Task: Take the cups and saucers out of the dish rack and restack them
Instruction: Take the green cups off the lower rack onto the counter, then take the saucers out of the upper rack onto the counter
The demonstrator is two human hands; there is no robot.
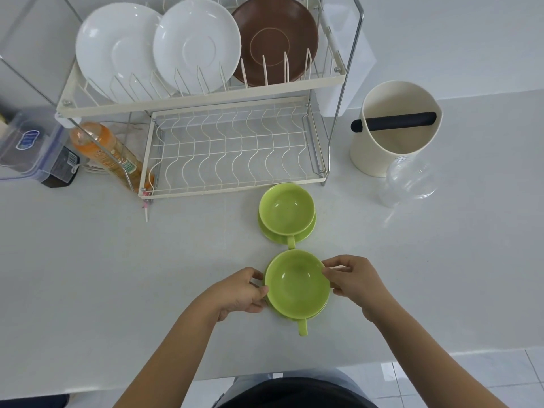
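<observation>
Both hands, left hand (243, 290) and right hand (351, 279), pinching near cup (295, 282) rims from opposite sides, handle pointing bodyward, far cup (287, 209) directly beyond.

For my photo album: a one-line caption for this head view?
Both hands steady a green cup on its saucer.

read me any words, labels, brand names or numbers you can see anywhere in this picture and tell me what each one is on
Nothing can be read for certain.
Orange bottle: a printed label with lettering, too blurred to read.
Clear plastic box: a blue oval logo on its lid, lettering too small to read.
Dark item beside the box: a white barcode sticker, digits unreadable.
Plates, green cups, rack and cream container: no text visible.
</observation>
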